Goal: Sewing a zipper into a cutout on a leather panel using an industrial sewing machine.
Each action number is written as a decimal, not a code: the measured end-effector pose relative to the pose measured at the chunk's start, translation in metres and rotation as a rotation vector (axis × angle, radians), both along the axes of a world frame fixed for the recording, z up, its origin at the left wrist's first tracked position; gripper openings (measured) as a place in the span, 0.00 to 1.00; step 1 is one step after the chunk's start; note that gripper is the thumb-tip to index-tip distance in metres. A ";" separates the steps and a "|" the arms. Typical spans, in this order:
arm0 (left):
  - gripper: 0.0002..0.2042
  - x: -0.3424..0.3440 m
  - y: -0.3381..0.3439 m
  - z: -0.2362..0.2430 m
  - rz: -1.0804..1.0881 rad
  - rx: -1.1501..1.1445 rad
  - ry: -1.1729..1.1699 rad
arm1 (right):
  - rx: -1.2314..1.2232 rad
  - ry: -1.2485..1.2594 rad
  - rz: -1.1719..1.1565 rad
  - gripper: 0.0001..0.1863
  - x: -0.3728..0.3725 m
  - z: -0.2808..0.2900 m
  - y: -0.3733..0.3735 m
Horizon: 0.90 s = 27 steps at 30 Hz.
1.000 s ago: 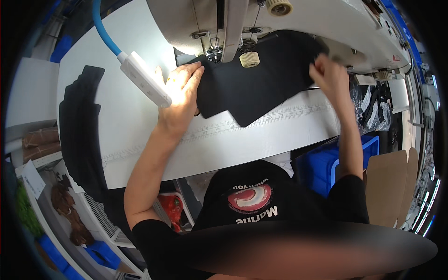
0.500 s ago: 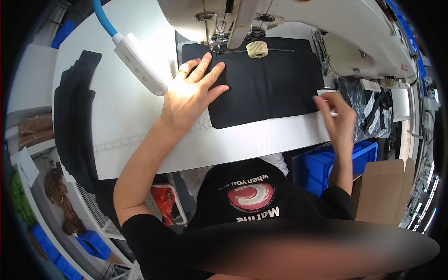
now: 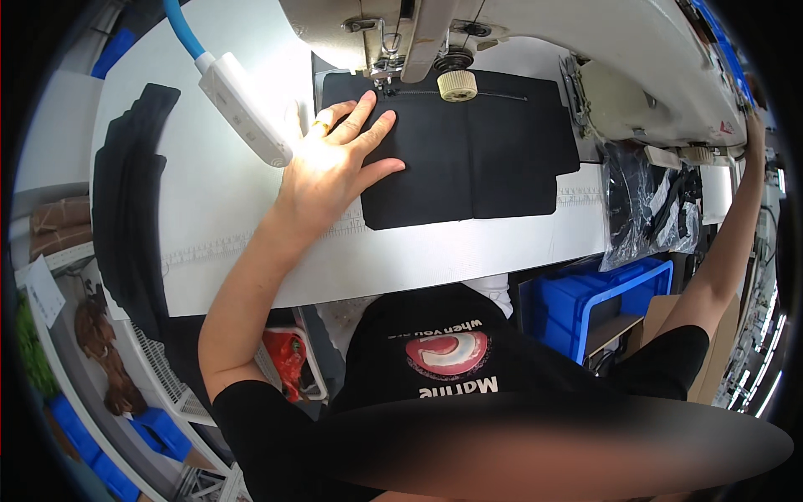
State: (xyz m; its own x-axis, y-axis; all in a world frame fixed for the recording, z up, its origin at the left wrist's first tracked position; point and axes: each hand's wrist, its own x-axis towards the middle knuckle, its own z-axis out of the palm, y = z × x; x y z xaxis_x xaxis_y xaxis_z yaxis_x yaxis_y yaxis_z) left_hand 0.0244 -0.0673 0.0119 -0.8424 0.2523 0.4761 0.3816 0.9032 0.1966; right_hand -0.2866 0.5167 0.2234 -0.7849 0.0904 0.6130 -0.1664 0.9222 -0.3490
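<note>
Under the sewing machine's needle area [image 3: 386,75] lies a black fabric piece [image 3: 435,167] with a straight dark zipper-like strip [image 3: 498,94] near its far edge. My left hand [image 3: 330,171] rests flat on the fabric's left part, its fingers spread and a gold ring on one of them; the fingertips lie just short of the needle area. My right arm reaches out to the far right. There my right hand [image 3: 755,125] is at the outer end of the machine head [image 3: 652,58], and its fingers are mostly hidden.
A white lamp [image 3: 244,109] on a blue cable hangs by my left hand. Stacked black fabric [image 3: 130,201] lies on the table's left. At right are a clear plastic bag [image 3: 627,201], a blue crate [image 3: 559,314] and a cardboard box [image 3: 718,368] below table height.
My right hand has left the fabric's right edge, where something small and white showed at its fingers, and moved to the machine's far right end. My left hand stays on the fabric.
</note>
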 end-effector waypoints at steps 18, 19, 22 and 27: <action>0.26 -0.012 0.002 -0.006 0.005 0.046 0.061 | -0.078 -0.190 -0.067 0.21 -0.037 -0.002 0.053; 0.26 -0.012 0.002 -0.006 0.007 0.065 0.069 | -0.082 -0.195 -0.070 0.21 -0.038 -0.002 0.054; 0.26 -0.010 0.001 -0.006 0.027 0.035 0.058 | -0.086 -0.202 -0.077 0.22 -0.041 -0.002 0.058; 0.26 -0.011 0.000 -0.007 0.042 -0.025 0.034 | -0.087 -0.207 -0.081 0.23 -0.044 -0.001 0.060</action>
